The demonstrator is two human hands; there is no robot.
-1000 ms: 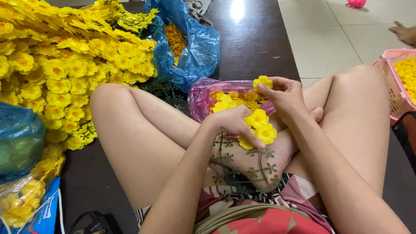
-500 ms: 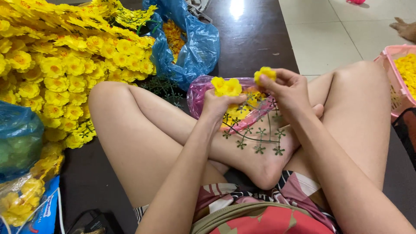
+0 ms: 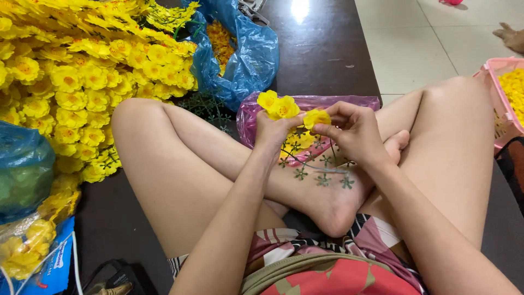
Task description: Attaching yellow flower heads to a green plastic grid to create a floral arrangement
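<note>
My left hand (image 3: pixel 271 131) has lifted off my crossed ankles, its fingers pinched on the green plastic flower stem (image 3: pixel 319 169) whose bare star tips now trail over my foot. It already carries two yellow fabric blossoms (image 3: pixel 278 105). My right hand (image 3: pixel 352 131) has drawn in beside it, fingers pinching a single yellow fabric petal-head (image 3: pixel 316 117) close to a tip, so another bloom looks about seated. Behind sits the pink plastic bag (image 3: pixel 327 104), then the blue plastic bag (image 3: pixel 251 54).
</note>
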